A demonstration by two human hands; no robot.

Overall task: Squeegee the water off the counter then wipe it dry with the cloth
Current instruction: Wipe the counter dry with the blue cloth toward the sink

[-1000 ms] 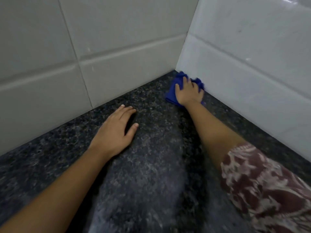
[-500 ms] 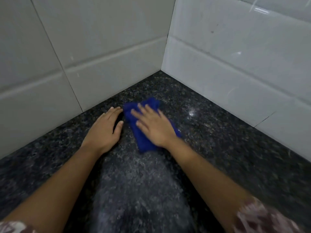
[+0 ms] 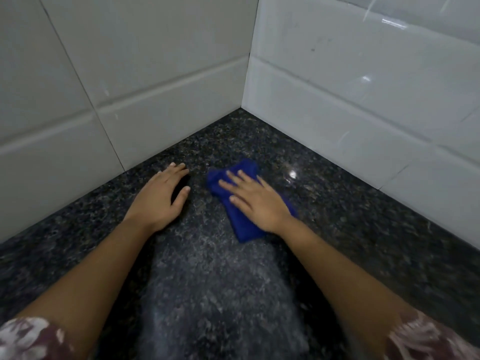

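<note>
Drying step. Right hand (image 3: 255, 201), fingers spread flat, presses blue cloth (image 3: 240, 222) onto dark speckled bench (image 3: 363, 229) near tiled corner. Left hand (image 3: 161, 198) open, empty, braced palm-down beside it. Advice: keep palm flat, overlap strokes, work outward from corner. Squeegee not in view.

Glossy speckled stone counter (image 3: 337, 209) (granite, perhaps); soft blue cloth (image 3: 241, 224).

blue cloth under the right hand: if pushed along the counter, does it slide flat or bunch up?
The blue cloth looks soft and already rumpled, so it likely bunches at unpinned edges. The right hand presses flat, probably keeping the middle spread. The polished counter should let it slide.
</note>
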